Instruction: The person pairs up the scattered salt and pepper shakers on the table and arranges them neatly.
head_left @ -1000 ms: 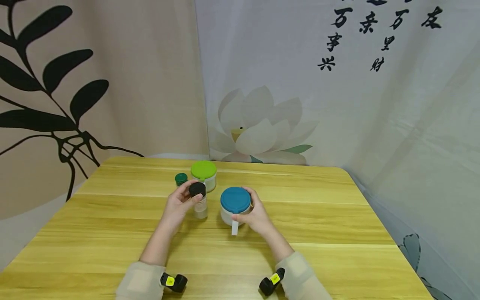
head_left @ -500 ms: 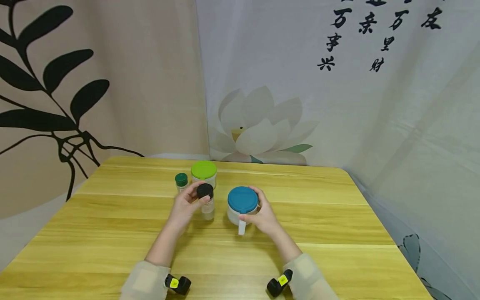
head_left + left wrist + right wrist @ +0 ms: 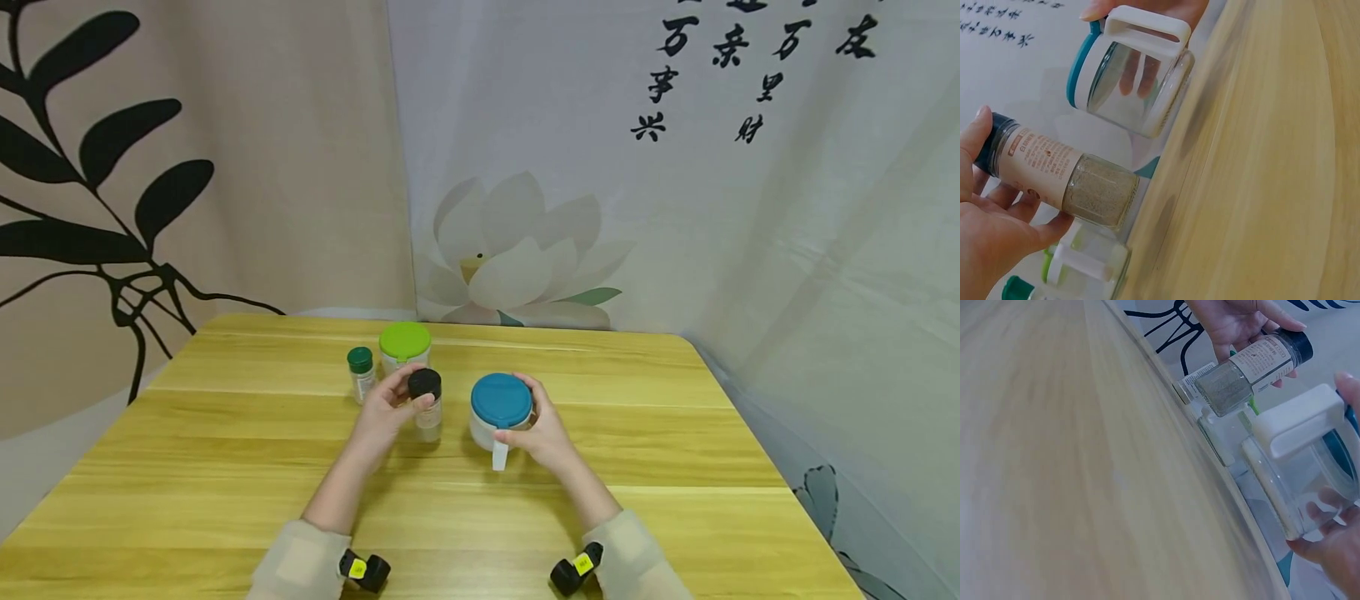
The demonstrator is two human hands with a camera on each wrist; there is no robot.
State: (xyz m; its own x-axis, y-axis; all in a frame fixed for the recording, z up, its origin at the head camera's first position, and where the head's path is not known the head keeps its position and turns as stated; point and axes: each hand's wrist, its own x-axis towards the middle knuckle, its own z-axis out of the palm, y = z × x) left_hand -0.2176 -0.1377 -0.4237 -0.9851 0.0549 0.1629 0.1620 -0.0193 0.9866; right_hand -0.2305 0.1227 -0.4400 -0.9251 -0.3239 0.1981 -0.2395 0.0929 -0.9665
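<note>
My left hand (image 3: 386, 417) grips a glass spice jar (image 3: 1072, 172) with a black cap and a pale printed label; greyish powder fills its lower part. To its right, my right hand (image 3: 543, 429) holds a clear glass canister (image 3: 501, 408) by its side, fingers behind the glass and thumb near the white handle (image 3: 1300, 422). A blue lid (image 3: 502, 398) covers the canister. In the left wrist view both containers show above the table, a gap between them and shadows on the wood below.
Behind my left hand stand a canister with a lime-green lid (image 3: 405, 340) and a small jar with a dark green cap (image 3: 360, 361). The wooden table (image 3: 225, 467) reaches back to a curtain with a printed lotus (image 3: 517, 258).
Both hands have shifted to the right, carrying the spice jar and the blue-lidded canister along. The green-capped jar, earlier partly covered by my left hand, now shows more fully.
</note>
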